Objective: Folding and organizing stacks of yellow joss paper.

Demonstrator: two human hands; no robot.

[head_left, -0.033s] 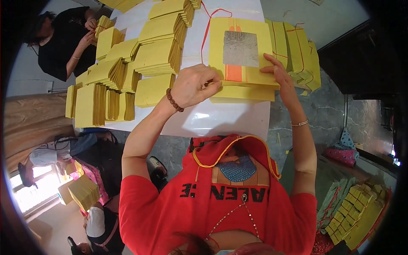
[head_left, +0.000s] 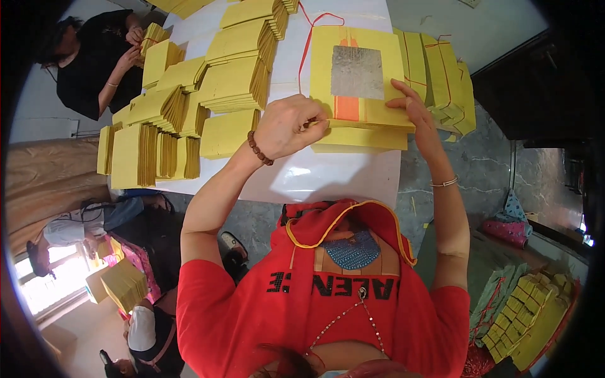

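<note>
at far left, see a co-worker (head_left: 94, 66) with both hands on a small yellow bundle (head_left: 152, 36). next, pass rows of yellow stacks (head_left: 234, 85) on the white table (head_left: 372, 175). now to the left hand (head_left: 288, 123), curled closed, pinching the near left corner of the silver-squared paper pile (head_left: 357, 72), flat at the table's right end. on the pile's right edge, find the right hand (head_left: 423, 120), opened out and resting. just beyond, spot red-tied yellow bundles (head_left: 440, 82); lower, a green wrapper (head_left: 482, 277) with hidden contents, beside yellow blocks (head_left: 520, 312).
</note>
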